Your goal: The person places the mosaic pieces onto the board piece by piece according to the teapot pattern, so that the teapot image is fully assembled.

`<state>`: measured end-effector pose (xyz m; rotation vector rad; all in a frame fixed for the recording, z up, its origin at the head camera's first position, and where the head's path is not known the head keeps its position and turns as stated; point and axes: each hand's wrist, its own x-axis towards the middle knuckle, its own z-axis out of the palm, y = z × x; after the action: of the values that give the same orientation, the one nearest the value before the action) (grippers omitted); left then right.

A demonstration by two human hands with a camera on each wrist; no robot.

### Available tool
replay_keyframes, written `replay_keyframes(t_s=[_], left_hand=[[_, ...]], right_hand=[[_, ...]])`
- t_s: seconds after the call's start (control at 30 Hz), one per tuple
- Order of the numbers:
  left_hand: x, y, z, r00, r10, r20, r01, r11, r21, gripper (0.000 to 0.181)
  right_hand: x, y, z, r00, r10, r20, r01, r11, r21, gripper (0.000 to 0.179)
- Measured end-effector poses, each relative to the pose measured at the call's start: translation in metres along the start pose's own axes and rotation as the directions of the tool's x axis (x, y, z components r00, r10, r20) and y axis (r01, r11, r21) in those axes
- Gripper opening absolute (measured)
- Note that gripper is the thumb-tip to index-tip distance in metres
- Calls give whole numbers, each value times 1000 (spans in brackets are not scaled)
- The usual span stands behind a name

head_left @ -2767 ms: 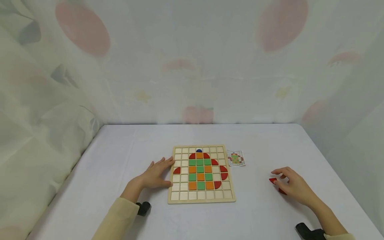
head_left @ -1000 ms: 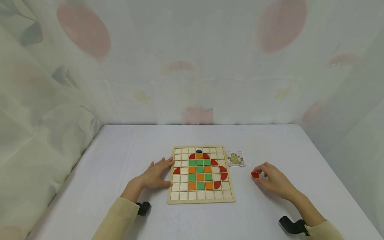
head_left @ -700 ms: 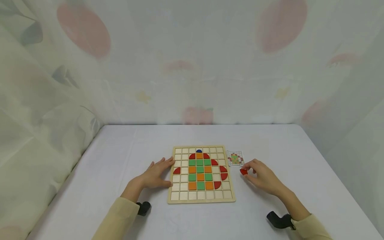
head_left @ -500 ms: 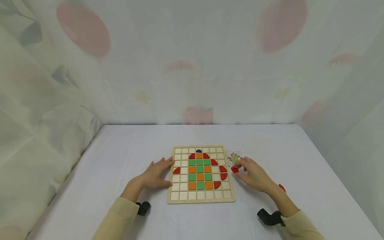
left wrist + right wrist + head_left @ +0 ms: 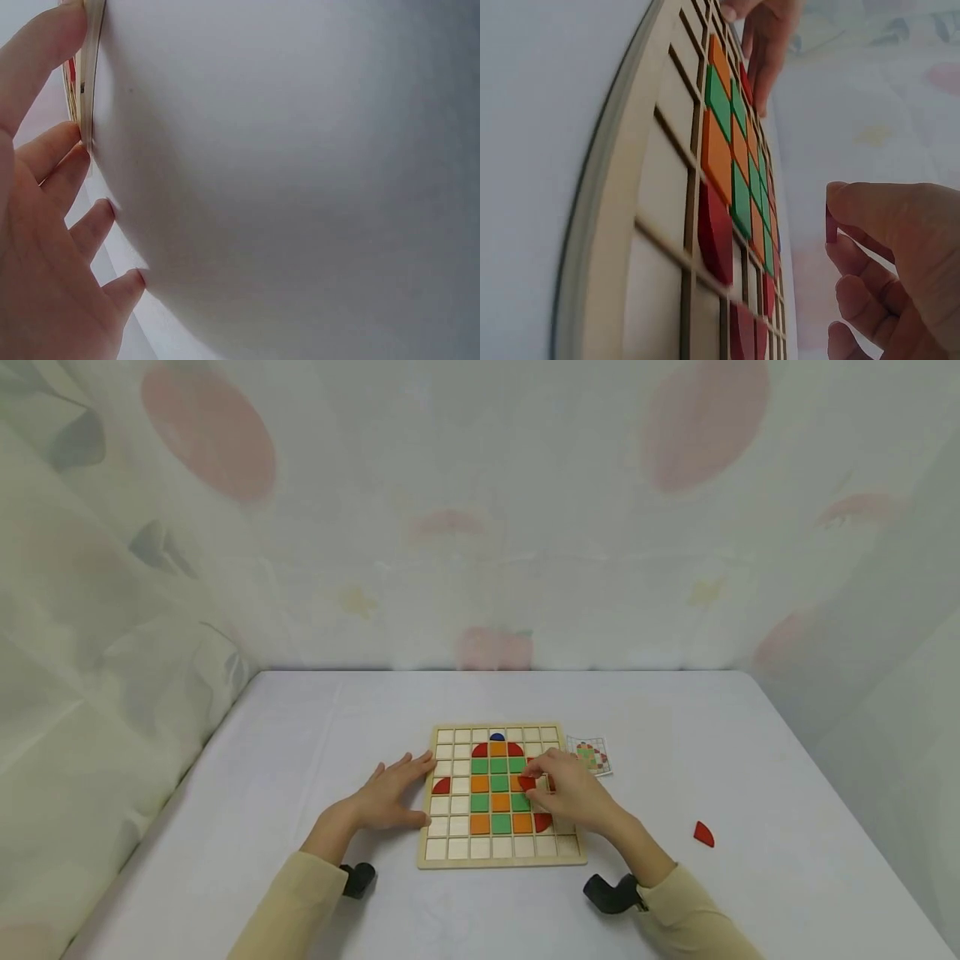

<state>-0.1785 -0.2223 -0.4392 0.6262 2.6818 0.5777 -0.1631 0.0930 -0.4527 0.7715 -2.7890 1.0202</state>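
A wooden grid board (image 5: 501,863) lies on the white table, with green and orange square tiles in its middle cells and red quarter-circle tiles around them. At its top sits a blue half-round tile (image 5: 497,737). My left hand (image 5: 386,797) has its fingers spread, with fingertips and thumb touching the board's left edge. My right hand (image 5: 573,789) pinches a red quarter-circle tile (image 5: 527,783) between thumb and fingers, above the right part of the board. In the right wrist view that tile (image 5: 831,225) appears edge-on, apart from the board. The right hand hides some right-hand cells.
A small printed pattern card (image 5: 594,755) lies just right of the board, partly behind the right hand. Another red quarter-circle tile (image 5: 703,834) lies alone on the table farther right. A patterned white cloth (image 5: 480,527) hangs behind the table.
My right hand has picked up a red quarter-circle tile from the right of the table and carried it left over the board. The other red tile stays behind. My left hand has not moved.
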Motion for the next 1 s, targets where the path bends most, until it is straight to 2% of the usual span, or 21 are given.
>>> replay_keyframes(t_s=[0.23, 0.47, 0.73, 1.0], left_hand=[[1, 0, 0, 1000, 0, 0, 0, 1000, -1, 83], [1, -2, 0, 1000, 7, -5, -7, 1000, 4, 83], [1, -2, 0, 1000, 5, -1, -5, 1000, 0, 83], [1, -2, 1, 1000, 6, -6, -6, 1000, -2, 82]], right_hand=[[12, -15, 19, 1000, -23, 19, 23, 1000, 10, 20], [21, -32, 38, 999, -15, 43, 14, 1000, 4, 20], [29, -44, 55, 998, -25, 49, 27, 998, -57, 18], [34, -52, 62, 998, -45, 47, 50, 993, -110, 18]])
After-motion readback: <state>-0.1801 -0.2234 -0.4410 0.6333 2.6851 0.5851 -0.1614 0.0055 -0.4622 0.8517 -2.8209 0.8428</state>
